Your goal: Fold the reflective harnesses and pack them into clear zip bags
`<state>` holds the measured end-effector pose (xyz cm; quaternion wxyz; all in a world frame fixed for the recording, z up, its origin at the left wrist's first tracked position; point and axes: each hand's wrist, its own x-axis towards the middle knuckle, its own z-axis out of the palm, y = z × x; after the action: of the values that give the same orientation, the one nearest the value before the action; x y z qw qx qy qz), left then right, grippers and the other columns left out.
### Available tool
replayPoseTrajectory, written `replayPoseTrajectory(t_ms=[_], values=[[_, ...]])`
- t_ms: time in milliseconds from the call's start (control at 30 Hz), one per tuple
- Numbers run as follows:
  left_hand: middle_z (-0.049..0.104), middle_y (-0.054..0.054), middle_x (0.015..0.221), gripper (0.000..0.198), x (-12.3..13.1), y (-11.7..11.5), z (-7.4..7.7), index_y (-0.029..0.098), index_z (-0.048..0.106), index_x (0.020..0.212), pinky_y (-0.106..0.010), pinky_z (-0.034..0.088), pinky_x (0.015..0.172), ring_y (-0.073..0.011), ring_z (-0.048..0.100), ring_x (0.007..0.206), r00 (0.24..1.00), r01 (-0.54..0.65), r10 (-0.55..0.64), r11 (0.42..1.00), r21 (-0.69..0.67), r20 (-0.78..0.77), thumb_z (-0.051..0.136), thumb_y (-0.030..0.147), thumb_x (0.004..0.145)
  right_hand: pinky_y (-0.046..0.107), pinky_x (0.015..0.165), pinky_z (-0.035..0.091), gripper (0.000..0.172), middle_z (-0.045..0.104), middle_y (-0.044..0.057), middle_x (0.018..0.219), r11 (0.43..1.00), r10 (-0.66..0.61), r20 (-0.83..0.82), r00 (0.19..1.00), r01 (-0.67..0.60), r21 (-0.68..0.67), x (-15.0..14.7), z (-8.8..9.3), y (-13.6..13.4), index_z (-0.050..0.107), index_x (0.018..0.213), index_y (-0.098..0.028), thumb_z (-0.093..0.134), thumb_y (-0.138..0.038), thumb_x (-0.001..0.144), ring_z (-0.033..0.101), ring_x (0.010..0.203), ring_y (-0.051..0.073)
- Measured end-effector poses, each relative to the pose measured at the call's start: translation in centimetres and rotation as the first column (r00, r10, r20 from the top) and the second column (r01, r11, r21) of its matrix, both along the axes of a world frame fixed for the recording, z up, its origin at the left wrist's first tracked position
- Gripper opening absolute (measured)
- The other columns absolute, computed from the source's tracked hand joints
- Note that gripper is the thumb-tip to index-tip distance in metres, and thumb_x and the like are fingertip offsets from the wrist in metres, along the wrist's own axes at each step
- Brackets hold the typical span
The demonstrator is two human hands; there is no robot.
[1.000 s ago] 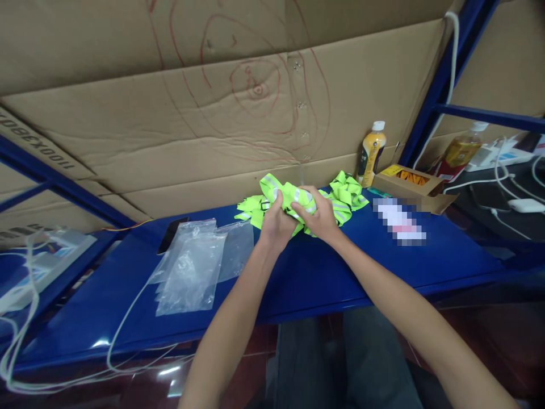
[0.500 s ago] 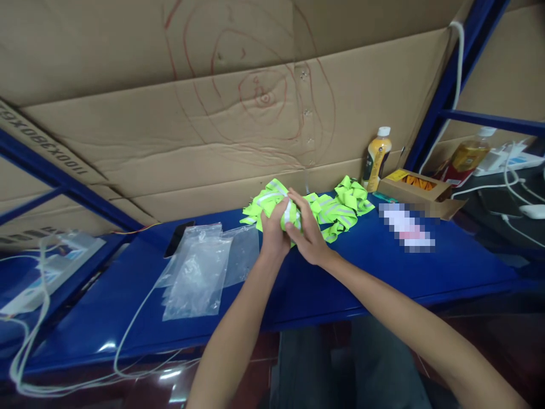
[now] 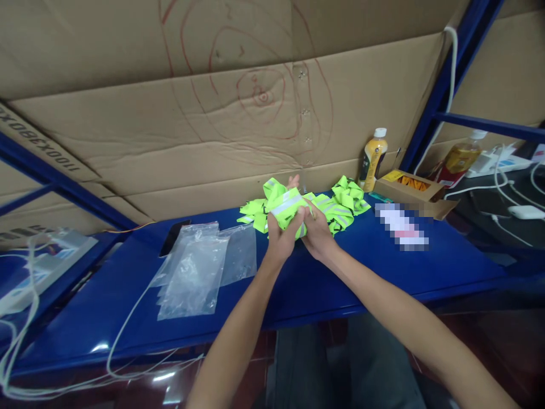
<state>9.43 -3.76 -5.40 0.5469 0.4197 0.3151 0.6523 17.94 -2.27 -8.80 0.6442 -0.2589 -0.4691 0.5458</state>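
Observation:
Both my hands grip a neon yellow-green reflective strap (image 3: pixel 288 205) with a silver stripe, bunched up above the table. My left hand (image 3: pixel 283 234) closes round its near left side, thumb pressed on top. My right hand (image 3: pixel 318 232) pinches the right side, its thumb close to the left one; some fingertips show beyond the cloth. More loose reflective straps (image 3: pixel 347 199) lie heaped behind and to the right, with some on the left too. Part of the held strap is hidden by my fingers.
Clear plastic zip bags (image 3: pixel 193 275) lie left on the blue table (image 3: pixel 340 284), partly over a dark phone (image 3: pixel 174 236). At the back right stand a yellow bottle (image 3: pixel 374 162) and an open cardboard box (image 3: pixel 415 190). White cables (image 3: pixel 113 346) hang at the left front.
My hands have turned the strap and spread it flatter, so its silver stripe faces up. Both thumbs now meet on the near edge. The view has shifted slightly.

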Motion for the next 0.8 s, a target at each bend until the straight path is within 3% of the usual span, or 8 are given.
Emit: replayPoseTrajectory(t_ms=[200, 300, 400, 500, 567, 633, 733, 800], values=[[0.075, -0.010, 0.133, 0.057, -0.5, -0.1, -0.5, 0.026, 0.074, 0.133, -0.042, 0.048, 0.121, -0.0332, 0.054, 0.149, 0.959, -0.039, 0.101, 0.973, 0.229, -0.266, 0.094, 0.032, 0.080, 0.039, 0.088, 0.065, 0.064, 0.077, 0.006, 0.120, 0.996, -0.022, -0.096, 0.995, 0.014, -0.092, 1.1, 1.2, -0.3, 0.065, 0.113, -0.026, 0.090, -0.064, 0.069, 0.076, 0.107, 0.027], [0.077, -0.010, 0.128, 0.054, 0.0, 0.1, -0.3, 0.024, 0.076, 0.127, -0.038, 0.047, 0.121, -0.0328, 0.058, 0.144, 0.965, -0.066, 0.116, 0.975, 0.211, -0.237, 0.096, 0.032, 0.078, 0.035, 0.079, 0.065, 0.062, 0.077, 0.003, 0.108, 0.991, -0.057, -0.116, 0.992, 0.042, -0.131, 1.6, 1.7, -0.2, 0.065, 0.107, -0.026, 0.093, -0.060, 0.065, 0.075, 0.092, 0.023], [0.078, -0.009, 0.123, 0.054, 0.4, 0.6, -0.1, 0.024, 0.076, 0.129, -0.037, 0.052, 0.113, -0.0312, 0.068, 0.130, 0.976, -0.024, 0.061, 0.985, 0.172, -0.210, 0.091, 0.047, 0.083, 0.033, 0.073, 0.062, 0.059, 0.075, 0.000, 0.098, 0.987, -0.107, -0.121, 0.987, 0.091, -0.134, 2.1, 2.2, 0.4, 0.067, 0.104, -0.025, 0.096, -0.053, 0.061, 0.072, 0.081, 0.020], [0.075, -0.007, 0.131, 0.065, 0.1, 0.9, 0.5, 0.030, 0.068, 0.140, -0.036, 0.054, 0.107, -0.0293, 0.069, 0.127, 0.988, -0.124, 0.138, 0.976, 0.179, -0.067, 0.085, 0.060, 0.085, 0.035, 0.073, 0.061, 0.058, 0.074, 0.000, 0.093, 0.976, -0.196, -0.076, 0.978, 0.187, -0.115, 2.7, 2.3, 1.1, 0.070, 0.105, -0.024, 0.096, -0.051, 0.061, 0.069, 0.078, 0.019], [0.073, -0.006, 0.136, 0.067, -0.3, 1.0, 1.0, 0.034, 0.066, 0.143, -0.035, 0.052, 0.108, -0.0283, 0.067, 0.129, 0.973, -0.215, 0.229, 0.950, 0.227, -0.040, 0.087, 0.057, 0.084, 0.036, 0.076, 0.060, 0.057, 0.074, 0.001, 0.093, 0.959, -0.279, 0.019, 0.960, 0.279, -0.043, 3.2, 2.0, 1.5, 0.071, 0.103, -0.023, 0.097, -0.050, 0.060, 0.069, 0.080, 0.020], [0.074, -0.006, 0.132, 0.052, -0.4, 0.9, 1.1, 0.032, 0.073, 0.132, -0.033, 0.048, 0.110, -0.0267, 0.067, 0.126, 0.940, -0.240, 0.298, 0.924, 0.298, -0.168, 0.088, 0.049, 0.084, 0.038, 0.081, 0.059, 0.054, 0.075, 0.002, 0.095, 0.931, -0.362, 0.152, 0.919, 0.349, 0.109, 3.3, 1.6, 1.7, 0.072, 0.099, -0.023, 0.096, -0.050, 0.060, 0.069, 0.087, 0.023], [0.073, -0.004, 0.104, 0.020, 0.0, 0.8, 0.2, 0.025, 0.079, 0.098, -0.031, 0.047, 0.105, -0.0230, 0.066, 0.107, 0.847, -0.282, 0.406, 0.891, 0.357, -0.344, 0.077, 0.045, 0.095, 0.039, 0.087, 0.059, 0.048, 0.075, 0.004, 0.097, 0.870, -0.463, 0.265, 0.846, 0.377, 0.317, 3.1, 1.0, 1.4, 0.070, 0.098, -0.022, 0.091, -0.052, 0.066, 0.069, 0.094, 0.025], [0.065, -0.002, 0.086, 0.027, 0.4, 0.7, -0.8, 0.024, 0.072, 0.082, -0.029, 0.047, 0.097, -0.0208, 0.061, 0.092, 0.800, -0.382, 0.500, 0.851, 0.360, -0.333, 0.070, 0.045, 0.100, 0.040, 0.092, 0.059, 0.048, 0.076, 0.005, 0.104, 0.854, -0.475, 0.289, 0.831, 0.356, 0.380, 2.8, 0.7, 1.1, 0.070, 0.106, -0.023, 0.087, -0.053, 0.073, 0.069, 0.099, 0.025]])
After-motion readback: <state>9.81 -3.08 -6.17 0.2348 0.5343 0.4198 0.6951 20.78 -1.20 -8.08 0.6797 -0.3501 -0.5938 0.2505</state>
